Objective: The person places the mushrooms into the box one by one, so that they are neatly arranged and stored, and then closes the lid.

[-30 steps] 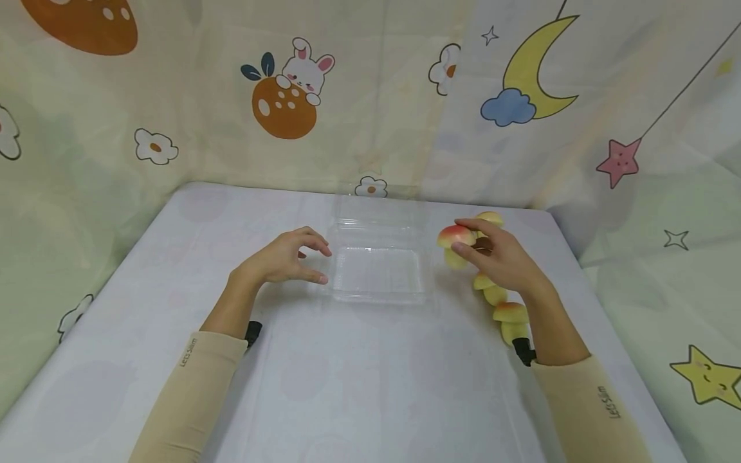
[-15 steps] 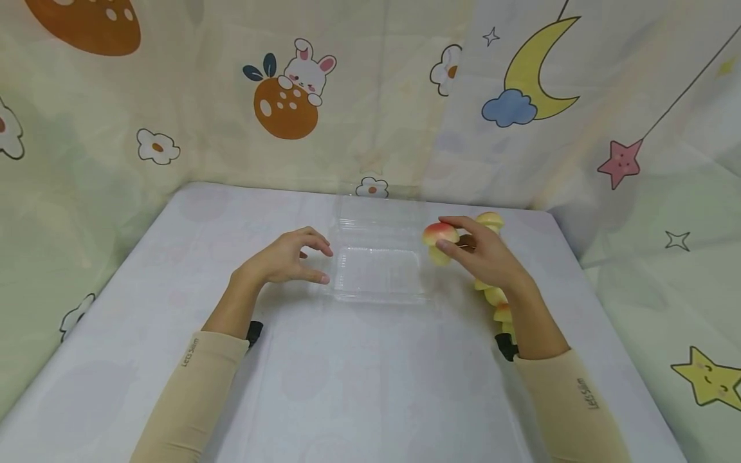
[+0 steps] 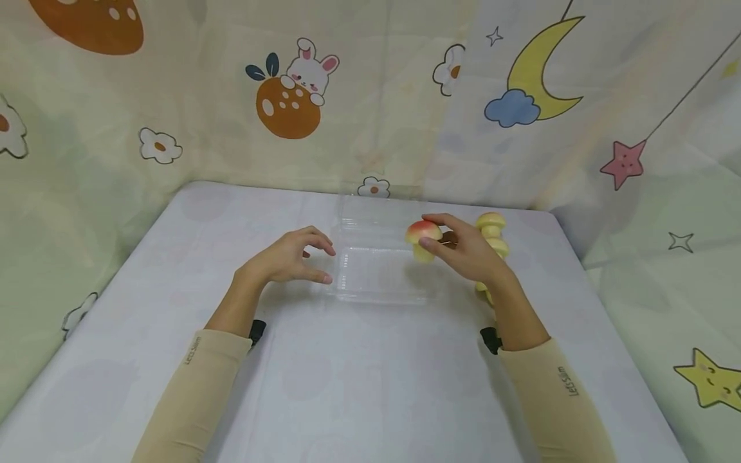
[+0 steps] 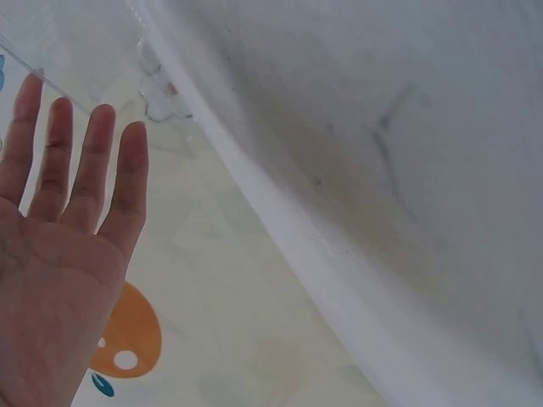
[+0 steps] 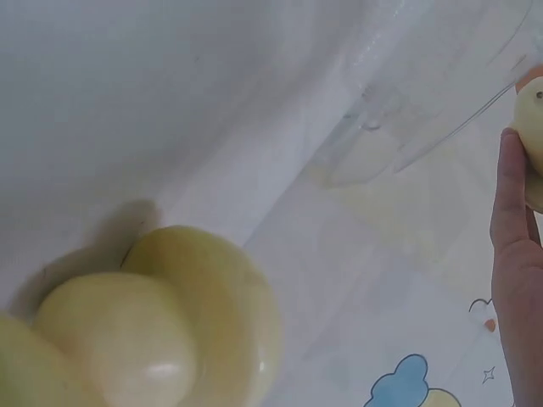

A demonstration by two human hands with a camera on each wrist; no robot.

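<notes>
R hand (image 3: 469, 254) pinches 1 toy mushroom (image 3: 424, 231), thumb on near side of cap, fingers round far side, gap only as wide as cap; mushroom approx. upright, red cap up, stem hanging free below, prob. b/c grip is on the cap; it's over R side of clear plastic box (image 3: 382, 299), ht. above it can't be told; box lid (image 3: 376, 211) laid back twd wall cloth (image 3: 382, 148), so lower tray is uncovered from above. L hand (image 3: 289, 258) holds nothing; thumb & fingers well apart, 4 fingers nearly straight in L wrist view; tips just beside box's L edge, contact unclear; perhaps there to steady box. Other mushrooms (image 3: 491, 222) in a row on table (image 3: 359, 386), R of box, partly hidden by R forearm; count n/a.
</notes>
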